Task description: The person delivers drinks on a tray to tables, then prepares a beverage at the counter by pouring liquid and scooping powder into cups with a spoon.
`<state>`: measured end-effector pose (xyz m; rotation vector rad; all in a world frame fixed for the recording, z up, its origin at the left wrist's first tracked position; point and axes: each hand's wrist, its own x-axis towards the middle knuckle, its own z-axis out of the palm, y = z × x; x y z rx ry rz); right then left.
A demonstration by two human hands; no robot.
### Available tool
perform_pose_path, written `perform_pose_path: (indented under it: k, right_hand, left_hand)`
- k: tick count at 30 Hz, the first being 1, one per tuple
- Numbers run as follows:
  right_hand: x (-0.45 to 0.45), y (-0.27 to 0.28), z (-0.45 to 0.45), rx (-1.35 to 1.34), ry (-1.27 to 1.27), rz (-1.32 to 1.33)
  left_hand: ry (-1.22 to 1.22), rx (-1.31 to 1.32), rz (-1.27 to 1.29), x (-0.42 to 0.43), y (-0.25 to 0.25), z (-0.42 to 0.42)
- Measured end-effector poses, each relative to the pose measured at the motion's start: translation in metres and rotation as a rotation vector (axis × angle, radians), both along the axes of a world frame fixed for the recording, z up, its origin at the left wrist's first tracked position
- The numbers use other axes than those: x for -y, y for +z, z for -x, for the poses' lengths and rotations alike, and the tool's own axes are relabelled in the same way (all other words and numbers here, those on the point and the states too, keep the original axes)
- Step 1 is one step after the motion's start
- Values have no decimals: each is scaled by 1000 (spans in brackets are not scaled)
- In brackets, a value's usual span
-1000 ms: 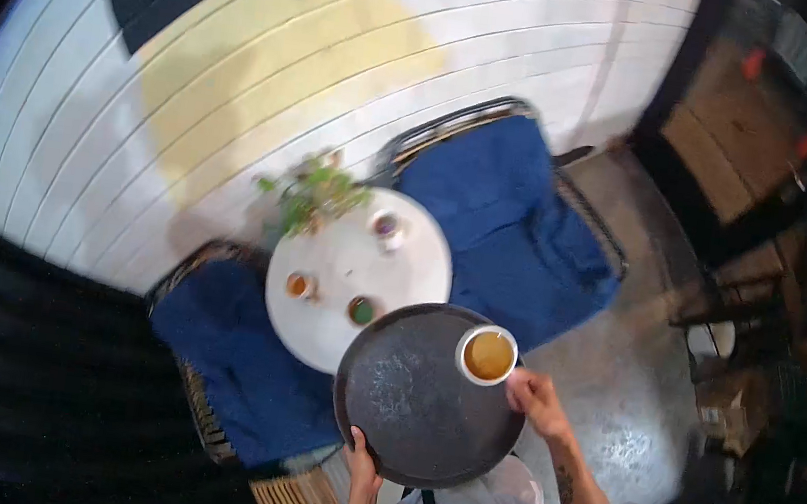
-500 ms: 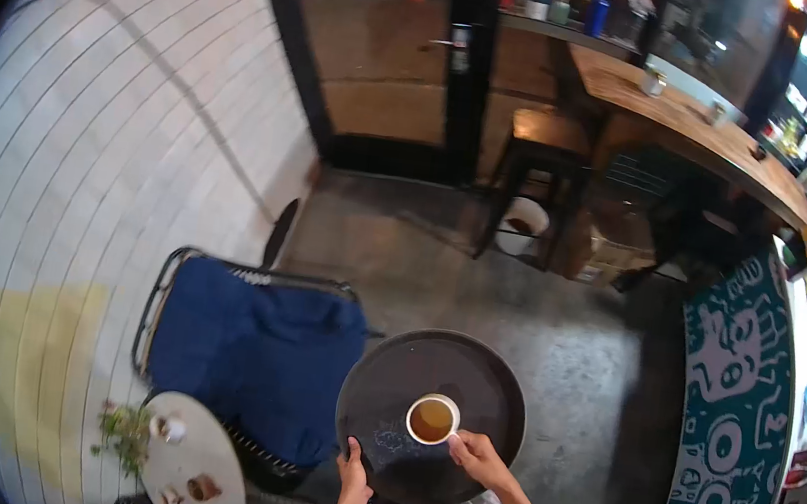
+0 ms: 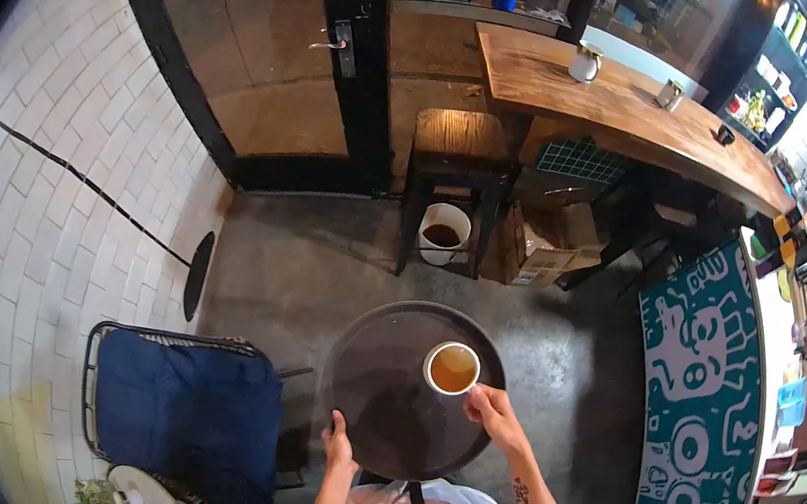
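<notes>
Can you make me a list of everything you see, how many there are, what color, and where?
Tray: 1, dark brown, bottom middle
Cup: 1, white, over the tray
Chair: 1, blue cover, lower left
Round table: 1, white, bottom left edge
Plant: 1, green, by that table
Door: 1, black frame, top left
Stool: 1, wooden seat, upper middle
Bucket: 1, white, under the stool
Box: 1, brown, right of the bucket
Long counter: 1, brown, upper right
Patterned panel: 1, teal and white, right
Little things, far right: too small to count
Left hand: 1, bare, on the tray's edge
Right hand: 1, bare, at the cup
</notes>
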<state>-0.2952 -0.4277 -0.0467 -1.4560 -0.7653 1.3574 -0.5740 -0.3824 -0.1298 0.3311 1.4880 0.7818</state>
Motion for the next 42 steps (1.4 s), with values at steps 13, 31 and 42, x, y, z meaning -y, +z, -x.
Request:
perform_pose_path:
  k: [13, 31, 42]
  right_hand:
    - [-207, -190, -184, 91, -127, 160]
    - [-481, -600, -298, 520, -201, 210]
    - [-554, -604, -306, 771, -335, 183]
  left_hand:
    - [301, -238, 345, -123, -87, -62]
    - [745, -151, 378, -59, -194, -212]
    - [677, -203, 587, -53, -196, -259]
